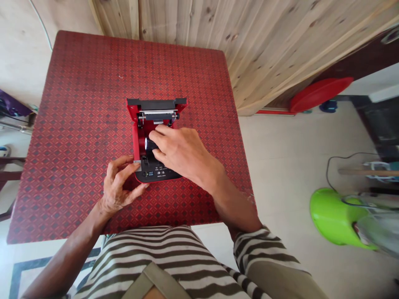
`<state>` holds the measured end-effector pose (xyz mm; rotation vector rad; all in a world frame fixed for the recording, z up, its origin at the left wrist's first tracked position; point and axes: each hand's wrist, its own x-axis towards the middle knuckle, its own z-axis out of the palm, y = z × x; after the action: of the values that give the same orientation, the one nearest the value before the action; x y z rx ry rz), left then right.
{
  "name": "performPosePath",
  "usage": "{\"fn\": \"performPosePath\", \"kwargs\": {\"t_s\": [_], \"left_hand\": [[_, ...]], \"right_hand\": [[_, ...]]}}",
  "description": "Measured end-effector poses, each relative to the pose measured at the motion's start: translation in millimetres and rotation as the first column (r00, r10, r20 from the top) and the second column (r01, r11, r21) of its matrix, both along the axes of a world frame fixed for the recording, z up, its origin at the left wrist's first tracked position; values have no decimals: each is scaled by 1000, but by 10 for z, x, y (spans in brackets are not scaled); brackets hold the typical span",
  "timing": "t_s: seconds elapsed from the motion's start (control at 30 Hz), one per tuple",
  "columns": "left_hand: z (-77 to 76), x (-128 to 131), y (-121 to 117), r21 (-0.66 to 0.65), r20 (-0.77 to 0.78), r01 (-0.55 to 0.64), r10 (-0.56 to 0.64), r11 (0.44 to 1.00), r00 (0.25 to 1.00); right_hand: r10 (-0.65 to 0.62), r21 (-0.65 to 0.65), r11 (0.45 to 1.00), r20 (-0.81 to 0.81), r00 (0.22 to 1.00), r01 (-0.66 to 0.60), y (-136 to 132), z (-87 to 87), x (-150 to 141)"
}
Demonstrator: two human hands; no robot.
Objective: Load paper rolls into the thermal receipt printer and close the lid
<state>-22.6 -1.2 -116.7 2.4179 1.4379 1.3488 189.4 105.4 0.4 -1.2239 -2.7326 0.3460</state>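
A small red and black printer [158, 176] stands on the table with its lid [156, 104] raised and tilted back. Inside the red compartment is a black roll [150, 144] with a pale ring at its left end. My right hand [183, 153] reaches in from the right, fingers closed round the roll and hiding most of it. At the front left corner, my left hand [121, 180] grips the printer, fingertips on a grey patch [137, 165] and thumb against the front edge. Buttons and printed symbols show on the front panel.
The table [84, 104] has a red patterned cover. Wooden panelling [187, 23] stands behind it. On the floor to the right are a bright green stool [333, 216], cables and a red round object [321, 95].
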Motion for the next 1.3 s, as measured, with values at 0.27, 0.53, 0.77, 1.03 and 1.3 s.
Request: {"fn": "performPosePath", "kwargs": {"t_s": [0.27,0.53,0.77,1.03,1.3], "left_hand": [[12,-1,12,4,-5,-26,26,1000,1000],[24,2,25,-24,24,-26,26,999,999],[36,-12,38,-2,8,13,-13,1000,1000],[30,-5,33,8,2,7,-7,1000,1000],[49,27,28,3,4,3,-3,1000,1000]], "right_hand": [[-351,-320,932,-669,655,172,-435,-114,1022],[-610,-589,776,-611,503,226,-797,-1080,1001],[-596,-672,731,-542,592,120,-747,-1023,1157],[-627,-536,775,-585,514,335,-55,-1123,1187],[-556,-472,829,-632,540,301,84,-1054,929]]}}
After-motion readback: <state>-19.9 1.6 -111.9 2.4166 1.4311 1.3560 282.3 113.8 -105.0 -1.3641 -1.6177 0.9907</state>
